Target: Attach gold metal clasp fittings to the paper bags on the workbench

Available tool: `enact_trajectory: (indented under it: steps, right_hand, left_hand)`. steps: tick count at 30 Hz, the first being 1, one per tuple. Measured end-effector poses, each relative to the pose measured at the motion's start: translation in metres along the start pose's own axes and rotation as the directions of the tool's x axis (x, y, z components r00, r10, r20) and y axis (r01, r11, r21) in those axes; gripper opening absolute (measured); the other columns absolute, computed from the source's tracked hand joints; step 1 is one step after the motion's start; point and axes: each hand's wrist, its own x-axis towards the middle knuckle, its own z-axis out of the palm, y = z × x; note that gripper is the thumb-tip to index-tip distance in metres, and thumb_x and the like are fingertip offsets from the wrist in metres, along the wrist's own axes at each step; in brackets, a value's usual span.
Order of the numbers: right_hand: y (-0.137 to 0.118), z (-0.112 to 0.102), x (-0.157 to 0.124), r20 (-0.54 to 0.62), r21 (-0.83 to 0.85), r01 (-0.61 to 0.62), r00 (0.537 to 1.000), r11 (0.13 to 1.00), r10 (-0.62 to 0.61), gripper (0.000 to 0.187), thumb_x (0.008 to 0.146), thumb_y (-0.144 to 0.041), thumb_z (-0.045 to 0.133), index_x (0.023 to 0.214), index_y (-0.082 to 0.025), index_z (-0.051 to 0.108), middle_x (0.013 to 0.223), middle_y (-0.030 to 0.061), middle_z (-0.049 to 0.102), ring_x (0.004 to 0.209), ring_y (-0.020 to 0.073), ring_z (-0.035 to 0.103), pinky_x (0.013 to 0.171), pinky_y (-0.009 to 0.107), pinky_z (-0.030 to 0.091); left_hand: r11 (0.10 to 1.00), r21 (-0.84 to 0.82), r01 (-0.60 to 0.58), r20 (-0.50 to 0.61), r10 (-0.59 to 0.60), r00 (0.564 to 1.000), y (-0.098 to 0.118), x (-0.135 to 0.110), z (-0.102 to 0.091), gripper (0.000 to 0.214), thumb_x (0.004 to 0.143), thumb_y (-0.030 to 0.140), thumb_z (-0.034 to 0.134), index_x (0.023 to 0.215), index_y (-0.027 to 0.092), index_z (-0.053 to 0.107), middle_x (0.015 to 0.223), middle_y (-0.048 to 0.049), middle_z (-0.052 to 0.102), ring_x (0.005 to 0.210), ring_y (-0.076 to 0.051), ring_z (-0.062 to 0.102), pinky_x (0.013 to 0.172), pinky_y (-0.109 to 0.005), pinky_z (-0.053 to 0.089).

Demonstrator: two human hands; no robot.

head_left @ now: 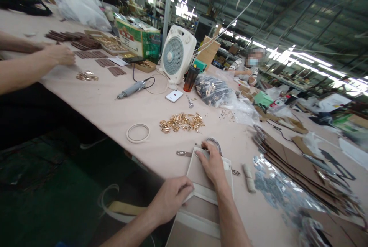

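A flat beige panel with a white border (pixel 198 178) lies at the table's near edge. My left hand (pixel 171 197) is closed on its near left edge, fingers curled around the border. My right hand (pixel 211 162) lies on top of the panel, fingers pressed down near its far corner, beside a roll of tape (pixel 215 143). A small metal clasp piece (pixel 182 153) lies just left of the panel. A pile of gold metal buckles (pixel 182 121) sits a little further away on the table.
A white tape ring (pixel 138 132), an electric screwdriver (pixel 130 90), a white phone (pixel 174 95), a fan (pixel 177 53) and a bag of hardware (pixel 214 91) lie beyond. Brown cardboard pieces (pixel 290 155) are stacked on the right. Another person's hand (pixel 59 54) works at left; a co-worker (pixel 248 66) sits far off.
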Motion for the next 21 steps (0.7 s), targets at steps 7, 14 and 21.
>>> enact_trajectory:
  steps: [7,14,21]
  right_hand:
    - [-0.003,0.011,0.006,-0.03,-0.165,-0.007,1.0,0.986,0.002,0.025,0.099,-0.036,0.056,0.1,-0.023,0.078,0.101,0.0101,0.076,0.1,0.0294,0.064,0.096,0.047,0.047]
    - [-0.007,0.012,0.001,-0.147,-0.06,-0.061,0.988,0.996,0.051,0.029,0.099,-0.04,0.056,0.104,-0.022,0.077,0.107,0.011,0.076,0.104,0.0286,0.064,0.099,0.046,0.046]
    - [-0.027,-0.021,-0.029,-0.356,0.242,-0.154,0.904,0.958,0.235,0.039,0.096,-0.049,0.06,0.116,-0.018,0.073,0.115,0.0109,0.075,0.101,0.024,0.067,0.093,0.038,0.05]
  left_hand:
    - [0.999,0.019,-0.029,-0.036,0.03,0.999,0.002,-0.003,0.002,0.029,0.096,0.038,0.055,0.085,0.015,0.069,0.07,0.0005,0.062,0.066,-0.014,0.06,0.062,-0.021,0.048]
    - [0.981,-0.169,-0.092,-0.088,0.078,0.993,-0.02,-0.014,-0.012,0.031,0.098,0.045,0.059,0.101,0.017,0.073,0.084,-0.0021,0.068,0.07,-0.014,0.063,0.069,-0.025,0.052]
    - [0.986,0.008,-0.169,-0.689,0.128,0.714,-0.044,-0.026,-0.128,0.04,0.086,0.053,0.072,0.105,0.019,0.076,0.129,-0.0077,0.066,0.074,-0.012,0.067,0.072,-0.027,0.061]
